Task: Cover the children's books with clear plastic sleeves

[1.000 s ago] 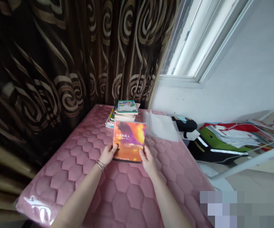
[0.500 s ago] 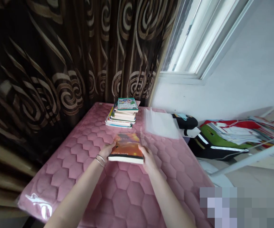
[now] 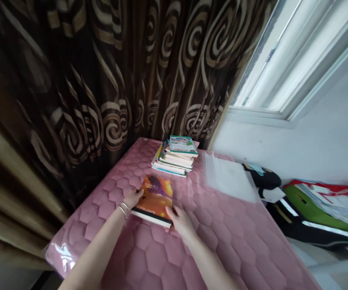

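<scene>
Okay, L hand point(image 3: 133, 198) at 8 o'clock of orange paperback point(image 3: 155, 197), R hand point(image 3: 181, 222) at its 4 o'clock: hands apart, both touching it, grip can't tell. Paperback lies flat on pink quilted pad point(image 3: 161, 257); book stack point(image 3: 175, 158) at 1 o'clock, clear plastic sheet point(image 3: 228, 177) at 2 o'clock.

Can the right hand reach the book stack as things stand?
Probably yes: only quilted mat lies between the right hand and the book stack; the paperback sits off to its left.
</scene>
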`<state>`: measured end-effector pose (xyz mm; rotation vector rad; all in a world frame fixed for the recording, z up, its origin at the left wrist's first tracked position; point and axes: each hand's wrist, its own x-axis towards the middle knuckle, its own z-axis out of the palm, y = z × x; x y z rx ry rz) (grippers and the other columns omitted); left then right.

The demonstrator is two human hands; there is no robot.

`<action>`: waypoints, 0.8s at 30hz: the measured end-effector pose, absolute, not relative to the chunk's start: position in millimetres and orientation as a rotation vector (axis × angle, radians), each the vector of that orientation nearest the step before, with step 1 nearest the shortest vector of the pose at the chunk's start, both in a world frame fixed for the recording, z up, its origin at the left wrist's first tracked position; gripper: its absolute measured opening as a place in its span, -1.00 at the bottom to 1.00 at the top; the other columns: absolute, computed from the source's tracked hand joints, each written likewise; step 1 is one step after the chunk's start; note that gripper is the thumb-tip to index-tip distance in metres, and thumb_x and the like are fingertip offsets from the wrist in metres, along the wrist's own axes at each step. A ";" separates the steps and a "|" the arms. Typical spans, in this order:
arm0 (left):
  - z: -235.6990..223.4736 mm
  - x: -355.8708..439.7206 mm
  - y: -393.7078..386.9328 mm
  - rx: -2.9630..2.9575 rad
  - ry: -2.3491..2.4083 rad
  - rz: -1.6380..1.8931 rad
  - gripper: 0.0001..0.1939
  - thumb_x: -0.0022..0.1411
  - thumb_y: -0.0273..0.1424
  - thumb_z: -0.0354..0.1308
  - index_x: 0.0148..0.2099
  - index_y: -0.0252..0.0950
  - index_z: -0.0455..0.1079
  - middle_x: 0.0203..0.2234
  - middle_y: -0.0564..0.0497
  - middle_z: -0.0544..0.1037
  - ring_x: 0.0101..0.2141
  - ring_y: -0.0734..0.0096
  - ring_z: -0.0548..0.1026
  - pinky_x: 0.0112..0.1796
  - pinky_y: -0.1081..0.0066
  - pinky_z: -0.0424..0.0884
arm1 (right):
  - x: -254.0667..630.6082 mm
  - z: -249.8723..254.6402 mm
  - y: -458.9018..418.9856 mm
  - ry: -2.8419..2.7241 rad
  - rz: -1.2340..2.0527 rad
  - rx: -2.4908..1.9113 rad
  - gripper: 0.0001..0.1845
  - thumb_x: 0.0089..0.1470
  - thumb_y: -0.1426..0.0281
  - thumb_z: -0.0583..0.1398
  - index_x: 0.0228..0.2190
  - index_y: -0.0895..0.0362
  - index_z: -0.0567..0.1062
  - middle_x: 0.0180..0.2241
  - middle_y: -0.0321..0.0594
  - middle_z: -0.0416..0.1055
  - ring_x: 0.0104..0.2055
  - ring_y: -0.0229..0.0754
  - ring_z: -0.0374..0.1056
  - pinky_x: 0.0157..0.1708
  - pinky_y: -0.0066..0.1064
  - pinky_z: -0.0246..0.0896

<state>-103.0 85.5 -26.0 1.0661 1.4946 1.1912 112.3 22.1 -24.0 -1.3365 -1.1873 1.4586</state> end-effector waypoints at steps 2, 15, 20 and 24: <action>-28.1 -119.5 85.7 1.107 1.602 1.160 -0.80 0.04 -0.36 0.25 -0.56 -0.25 0.34 -0.72 0.08 0.42 -0.51 0.32 0.49 -0.46 0.45 0.30 | 95.3 -26.6 27.3 -1.201 1.487 -1.302 -0.57 -0.09 0.00 0.21 -0.33 0.08 0.44 -0.44 -0.22 0.52 -0.59 -0.12 0.43 -0.69 -0.36 0.34; -20.2 -206.4 138.4 1.120 2.002 1.325 -0.70 0.08 -0.56 0.14 -0.09 -0.36 0.38 -0.18 -0.16 0.56 -0.12 0.23 0.52 -0.08 0.34 0.37 | -24.8 -27.1 121.5 -1.230 1.339 -1.363 -0.67 -0.02 0.10 0.15 -0.40 0.13 0.40 -0.37 -0.06 0.52 -0.55 -0.11 0.47 -0.68 -0.37 0.34; -21.7 -220.5 128.0 1.161 2.009 1.421 -0.73 0.08 -0.61 0.09 -0.15 -0.31 0.45 -0.16 -0.09 0.57 -0.11 0.29 0.52 -0.03 0.37 0.36 | -46.4 -29.8 130.6 -1.318 1.276 -1.348 -0.65 0.01 0.13 0.14 -0.29 0.15 0.42 -0.38 -0.08 0.53 -0.66 -0.17 0.41 -0.71 -0.42 0.27; -22.8 -228.8 127.9 1.199 2.022 1.430 -0.72 0.11 -0.58 0.11 -0.11 -0.33 0.45 -0.17 -0.12 0.57 -0.12 0.26 0.52 -0.04 0.33 0.38 | -48.6 -36.4 141.1 -1.418 1.177 -1.364 -0.63 0.04 0.12 0.10 -0.27 0.15 0.45 -0.41 -0.09 0.54 -0.69 -0.17 0.40 -0.72 -0.42 0.25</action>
